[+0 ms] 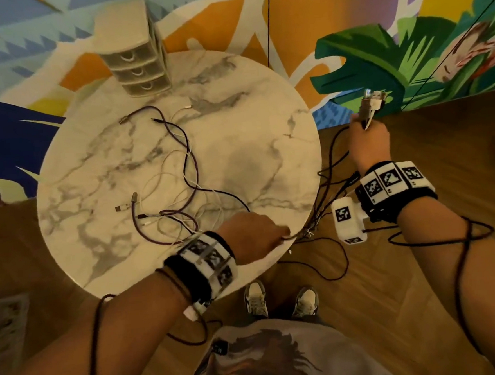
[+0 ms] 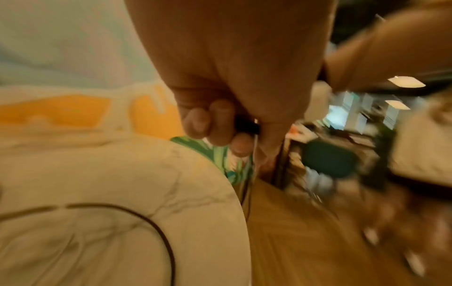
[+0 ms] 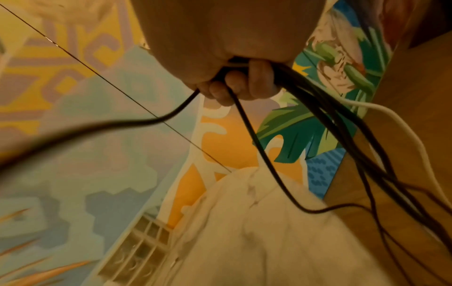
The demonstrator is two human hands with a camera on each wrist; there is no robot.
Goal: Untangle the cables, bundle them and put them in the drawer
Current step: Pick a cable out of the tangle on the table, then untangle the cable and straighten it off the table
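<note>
Looking down from the head camera, we see a round marble table (image 1: 265, 121) with a tangle of dark and white cables (image 1: 179, 192) spread across its middle. A small three-drawer unit (image 1: 135, 60) stands at the far edge, all drawers closed. Our right hand (image 1: 369, 145), held off the table's right side, is clenched round a gathered bunch of cables (image 1: 332, 181) whose connector ends (image 1: 373, 101) stick up above the fist, while the strands hang down toward the wooden floor (image 1: 442, 144). Our left hand (image 1: 252, 236), over the near edge of the table, pinches those strands lower down.

From the left wrist, the picture is blurred; we see the left hand's fingers (image 2: 220, 123) curled over something dark and thin, with a dark cable (image 2: 146, 222) curving on the tabletop below.

From the right wrist, the right hand's fingers (image 3: 242, 85) are wrapped tight round several dark cables (image 3: 330, 120) and one white cable (image 3: 396, 120), which trail downward past the table edge.
</note>
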